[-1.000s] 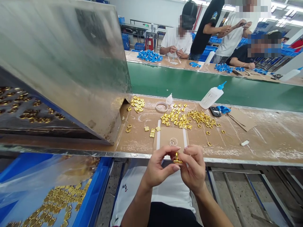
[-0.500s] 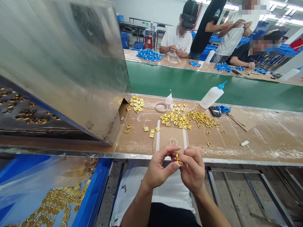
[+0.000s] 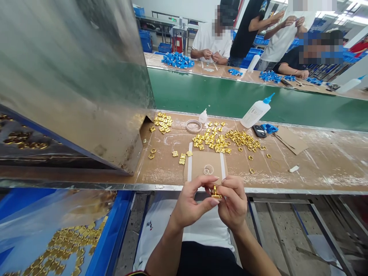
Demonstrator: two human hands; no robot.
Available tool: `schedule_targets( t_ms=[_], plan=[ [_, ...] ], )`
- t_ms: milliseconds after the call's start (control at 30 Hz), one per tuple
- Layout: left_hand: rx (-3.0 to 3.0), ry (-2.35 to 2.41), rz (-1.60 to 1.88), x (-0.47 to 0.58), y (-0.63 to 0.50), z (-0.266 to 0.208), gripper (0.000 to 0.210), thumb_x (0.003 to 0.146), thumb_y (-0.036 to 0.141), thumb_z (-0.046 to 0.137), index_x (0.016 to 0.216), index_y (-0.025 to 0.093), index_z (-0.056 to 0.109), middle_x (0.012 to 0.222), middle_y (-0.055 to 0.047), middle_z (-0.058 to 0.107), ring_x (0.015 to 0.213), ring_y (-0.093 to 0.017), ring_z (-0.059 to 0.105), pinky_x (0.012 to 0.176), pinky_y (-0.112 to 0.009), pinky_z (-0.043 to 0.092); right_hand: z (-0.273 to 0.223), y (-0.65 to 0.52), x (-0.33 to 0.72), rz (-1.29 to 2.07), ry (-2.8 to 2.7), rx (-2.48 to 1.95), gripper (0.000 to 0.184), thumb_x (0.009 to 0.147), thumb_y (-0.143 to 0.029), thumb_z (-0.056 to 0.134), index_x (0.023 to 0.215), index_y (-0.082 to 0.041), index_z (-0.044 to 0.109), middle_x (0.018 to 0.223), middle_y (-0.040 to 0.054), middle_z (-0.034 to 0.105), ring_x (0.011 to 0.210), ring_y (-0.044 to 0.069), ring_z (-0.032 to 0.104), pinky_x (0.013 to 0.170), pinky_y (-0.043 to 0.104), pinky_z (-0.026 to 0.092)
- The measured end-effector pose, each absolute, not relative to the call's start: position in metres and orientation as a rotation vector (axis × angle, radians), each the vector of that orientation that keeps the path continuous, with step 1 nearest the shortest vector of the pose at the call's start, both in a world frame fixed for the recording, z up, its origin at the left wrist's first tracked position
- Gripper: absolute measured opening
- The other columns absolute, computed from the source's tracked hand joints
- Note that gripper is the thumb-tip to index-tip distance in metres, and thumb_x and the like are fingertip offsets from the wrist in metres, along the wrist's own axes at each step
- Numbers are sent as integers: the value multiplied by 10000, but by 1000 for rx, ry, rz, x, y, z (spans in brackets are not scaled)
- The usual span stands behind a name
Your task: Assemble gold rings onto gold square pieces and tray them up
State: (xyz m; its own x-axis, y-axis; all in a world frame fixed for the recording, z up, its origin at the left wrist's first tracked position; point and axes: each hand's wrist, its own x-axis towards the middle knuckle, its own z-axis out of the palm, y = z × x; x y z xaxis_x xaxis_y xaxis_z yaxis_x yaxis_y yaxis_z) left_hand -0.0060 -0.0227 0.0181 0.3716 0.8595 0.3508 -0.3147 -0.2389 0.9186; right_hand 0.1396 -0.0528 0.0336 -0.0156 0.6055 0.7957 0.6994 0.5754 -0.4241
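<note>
Above the table's front edge, my left hand [image 3: 193, 202] and my right hand [image 3: 234, 203] meet with their fingers closed around one small gold ring piece [image 3: 215, 193]. A ring part stands upright on a flat plate there; fingertips hide some of it. My left thumb presses at the plate's side, and the right fingers pinch from the other side. Just beyond my hands, a small clear dish [image 3: 208, 169] rests on a cardboard sheet [image 3: 198, 163] with white strips. Behind the sheet lie square gold plates [image 3: 211, 140] and a pile of gold rings [image 3: 244, 140].
A large metal chute [image 3: 115, 96] rises at left. A white bottle with blue tip [image 3: 255, 114], a tape roll [image 3: 194, 125] and a black device [image 3: 259, 131] stand farther back. A blue crate [image 3: 122, 218] holds more gold pieces. People work beyond the green belt [image 3: 201, 88].
The view has shifted slightly, so the table appears a little higher and farther left. Both hands stay on the gold ring piece, whose plate shows slightly more.
</note>
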Motion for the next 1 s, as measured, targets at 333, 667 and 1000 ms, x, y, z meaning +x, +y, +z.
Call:
schedule_targets(
  t_ms=[333, 667, 1000],
  plan=[
    [1423, 372, 1265, -7, -27, 27, 478, 849, 297, 809, 1297, 222, 662, 931, -40, 738, 835, -155, 663, 789, -262, 549, 34, -60, 137, 134, -1514, -989, 158, 1010, -264, 567, 855, -246, 592, 811, 7, 490, 814, 198, 543, 676, 358, 490],
    [1427, 329, 1312, -8, -27, 24, 543, 875, 322, 785, 1377, 261, 589, 1097, -69, 737, 899, -157, 659, 848, -279, 557, 27, -60, 133, 517, -1350, -941, 250, 1024, -414, 545, 832, -256, 564, 850, 7, 459, 814, 188, 544, 667, 329, 523],
    [1479, 348, 1291, -11, -24, 27, 602, 877, 364, 776, 1427, 250, 560, 965, -39, 691, 862, -158, 658, 830, -274, 557, 35, -56, 140, -231, -1657, -974, 131, 993, -172, 607, 877, -206, 657, 790, 15, 533, 774, 171, 567, 629, 311, 498]
  ],
)
